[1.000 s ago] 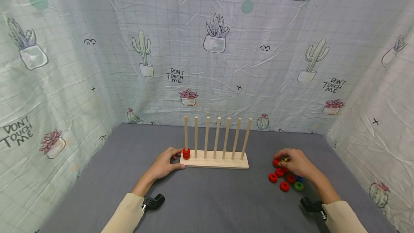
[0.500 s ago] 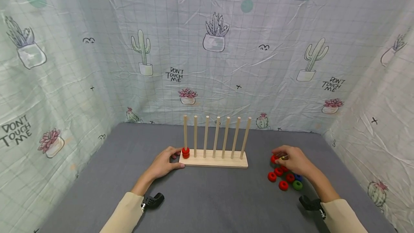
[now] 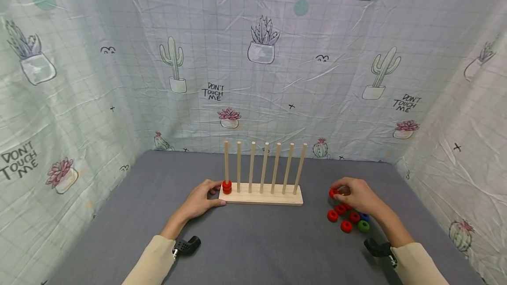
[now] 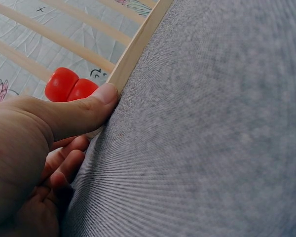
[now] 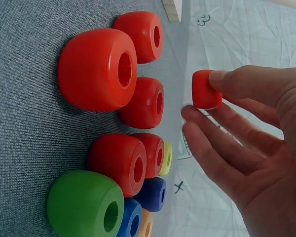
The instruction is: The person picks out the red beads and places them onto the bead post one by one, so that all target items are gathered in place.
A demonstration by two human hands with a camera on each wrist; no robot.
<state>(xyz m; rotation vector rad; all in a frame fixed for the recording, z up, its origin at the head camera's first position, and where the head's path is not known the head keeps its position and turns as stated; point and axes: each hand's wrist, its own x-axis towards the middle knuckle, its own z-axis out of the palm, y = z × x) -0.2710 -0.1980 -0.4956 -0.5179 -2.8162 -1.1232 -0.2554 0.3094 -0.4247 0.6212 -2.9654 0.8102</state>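
Observation:
A pale wooden stand (image 3: 265,198) with several upright pegs lies in the middle of the head view. My left hand (image 3: 201,198) grips its left end, thumb along the front edge and fingers behind. Two red beads (image 3: 227,187) are stacked on the leftmost peg, also seen just past my thumb (image 4: 101,98) in the left wrist view. On the right, my right hand (image 3: 359,195) pinches a red bead (image 5: 204,90) between thumb and fingers. In the right wrist view this bead is up off the table, with the other fingers spread below.
Below the right hand lies a loose group of beads: several red ones (image 5: 96,69), a green one (image 5: 84,203), blue ones (image 5: 150,194), a yellow one (image 5: 167,159) and an orange one (image 5: 145,222). A grey cloth (image 3: 261,245) covers the table, and a printed curtain (image 3: 293,78) stands behind.
My right hand has shifted slightly left and up with the red bead between its fingers, away from the group. My left hand keeps its place on the stand.

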